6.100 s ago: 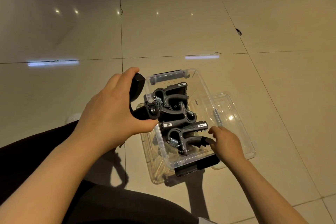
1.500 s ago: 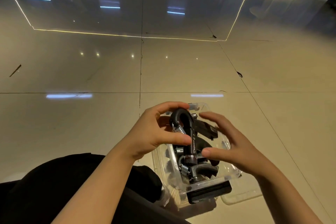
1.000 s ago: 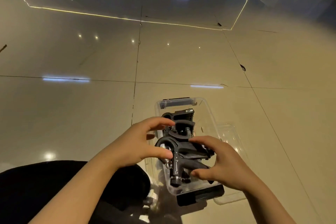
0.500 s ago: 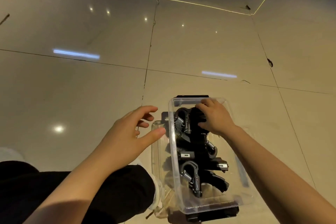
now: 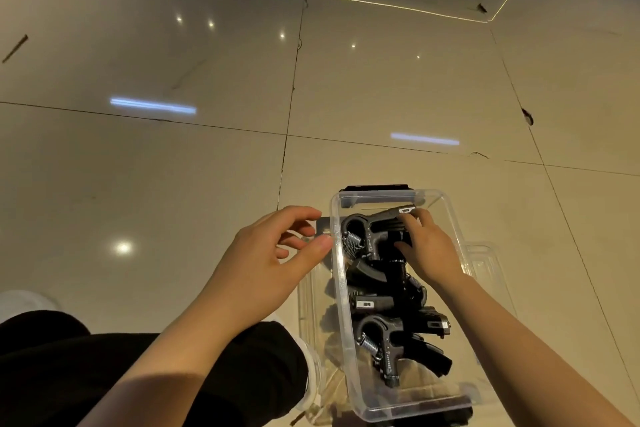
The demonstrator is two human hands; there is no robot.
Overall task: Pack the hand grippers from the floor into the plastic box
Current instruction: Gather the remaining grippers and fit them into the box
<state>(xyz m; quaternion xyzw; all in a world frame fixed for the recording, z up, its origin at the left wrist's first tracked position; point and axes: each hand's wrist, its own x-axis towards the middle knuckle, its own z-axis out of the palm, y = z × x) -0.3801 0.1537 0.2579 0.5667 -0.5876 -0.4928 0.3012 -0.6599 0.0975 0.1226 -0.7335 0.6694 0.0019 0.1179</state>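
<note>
A clear plastic box (image 5: pixel 453 218) with black end latches stands on the tiled floor and holds several black hand grippers with steel springs. My right hand (image 5: pixel 429 250) reaches inside the far end; its fingers rest on the handles of the far hand gripper (image 5: pixel 370 229). Another hand gripper (image 5: pixel 388 336) lies at the near end. My left hand (image 5: pixel 273 263) hovers just outside the box's left wall, fingers relaxed and holding nothing, thumb tip near the rim.
The clear lid (image 5: pixel 485 263) lies under and beside the box, showing past both long sides. My dark-trousered leg (image 5: pixel 104 367) and a white shoe (image 5: pixel 311 367) sit at the lower left. Glossy beige tiles surround the box.
The gripper that both hands held above the box now lies at its far end. My left hand let go and drew back to the left wall; my right stays on the gripper.
</note>
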